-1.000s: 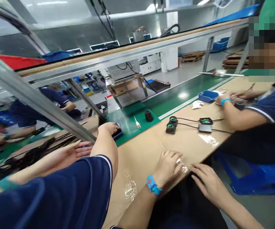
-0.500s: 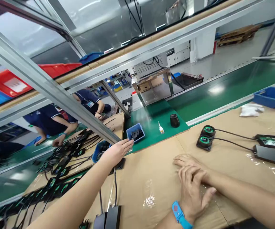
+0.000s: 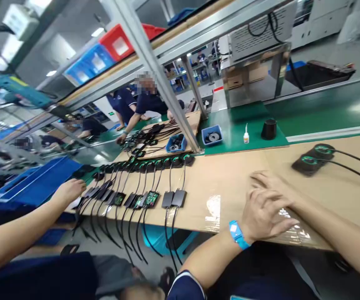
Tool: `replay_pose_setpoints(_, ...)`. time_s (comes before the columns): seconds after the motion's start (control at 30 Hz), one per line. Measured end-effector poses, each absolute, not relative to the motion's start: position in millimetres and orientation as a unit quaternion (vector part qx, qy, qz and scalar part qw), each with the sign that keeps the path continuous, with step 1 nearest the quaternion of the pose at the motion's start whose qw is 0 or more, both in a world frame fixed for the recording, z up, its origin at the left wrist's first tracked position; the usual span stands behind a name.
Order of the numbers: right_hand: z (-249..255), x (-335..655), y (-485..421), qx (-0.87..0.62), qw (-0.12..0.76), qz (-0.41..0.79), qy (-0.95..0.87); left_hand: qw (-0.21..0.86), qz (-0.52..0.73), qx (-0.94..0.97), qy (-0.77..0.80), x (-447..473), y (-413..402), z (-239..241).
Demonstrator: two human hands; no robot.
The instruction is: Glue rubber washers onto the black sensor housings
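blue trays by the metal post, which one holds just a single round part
The right tray, on the green mat right of the post. It holds one dark ring; the left tray, on the cardboard, is heaped with several dark parts.

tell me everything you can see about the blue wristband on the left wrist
The blue wristband is a bright blue strap, seemingly rubbery plastic, wrapped snugly around the person's left wrist just behind the left hand. A small squarish face with a reddish mark sits on its upper side. It lies at the near edge of the cardboard-covered bench; whether it touches the bench cannot be told. The left hand lies crossed over the right hand.
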State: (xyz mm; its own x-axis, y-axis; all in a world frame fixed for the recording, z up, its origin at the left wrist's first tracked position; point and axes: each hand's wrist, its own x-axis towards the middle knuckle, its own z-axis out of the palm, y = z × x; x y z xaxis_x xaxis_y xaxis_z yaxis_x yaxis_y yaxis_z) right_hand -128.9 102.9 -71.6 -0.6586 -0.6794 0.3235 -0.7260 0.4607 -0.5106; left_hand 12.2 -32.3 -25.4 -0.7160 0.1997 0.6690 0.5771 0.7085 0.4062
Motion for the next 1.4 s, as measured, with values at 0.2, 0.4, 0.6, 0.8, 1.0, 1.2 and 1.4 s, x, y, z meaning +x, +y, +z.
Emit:
replay_pose_setpoints(0.2,-34.7,-95.5,97.7,0.375,0.031,0.364,-0.852,0.427,-0.298,0.205,-0.829,157.5,-196.0,-26.3)
replay_pose_setpoints(0.4,-29.6,79.8,19.1,0.334,-0.435,0.559,-0.622,0.313,-0.386,0.368,-0.786,239.8,-249.1,-71.5)
replay_pose_setpoints(0.6,-53.6,144.2,-122.3,0.158,-0.545,0.656,-0.498,0.161,-0.412,0.262,-0.858,245.0,-249.2,-57.8)
replay_pose_setpoints(0.8,-43.7,138.9,-149.1,0.115,-0.567,0.684,-0.444,0.142,-0.266,0.174,-0.937,158.8,-358.8,18.5)
replay_pose_setpoints(1.0,-29.9,123.5,-105.1,0.137,-0.516,0.703,-0.47,0.065,-0.144,0.055,-0.986,-23.8,-429.3,54.5)
replay_pose_setpoints(1.2,10.1,73.9,-58.0,0.207,-0.364,0.654,-0.63,-0.039,-0.068,-0.005,-0.997,-93.3,-439.0,45.4)
replay_pose_setpoints(1.4,48.9,23.3,-5.5,0.203,-0.321,0.612,-0.694,-0.109,-0.059,-0.023,-0.992,-100.1,-445.2,38.8)
